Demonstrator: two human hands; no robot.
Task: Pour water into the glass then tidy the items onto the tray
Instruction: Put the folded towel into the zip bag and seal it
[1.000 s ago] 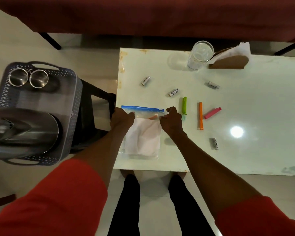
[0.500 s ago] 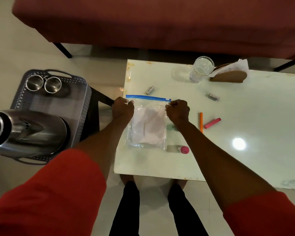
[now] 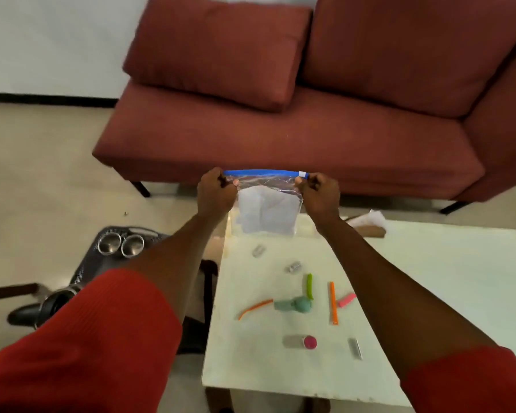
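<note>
A clear zip bag (image 3: 267,210) with a blue seal strip and white cloth inside hangs in the air above the far edge of the white table (image 3: 429,263). My left hand (image 3: 216,190) pinches its top left corner and my right hand (image 3: 319,193) pinches its top right corner by the white slider. The bag and my arms hide the glass. The grey slotted tray (image 3: 102,263) sits at lower left with two steel cups (image 3: 121,244) in it. A steel kettle (image 3: 51,305) shows partly beside my left sleeve.
Loose on the table lie small batteries (image 3: 294,267), green (image 3: 309,286), orange (image 3: 333,307) and pink (image 3: 346,300) clips, a curved orange strip (image 3: 255,308), a teal object (image 3: 294,305), a pink-capped tube (image 3: 300,342). A napkin holder (image 3: 368,225) stands far right; a red sofa (image 3: 310,114) lies beyond.
Both hands have lifted the zip bag off the table and hold it up at arm's length. My head has tilted up, bringing the sofa into view.
</note>
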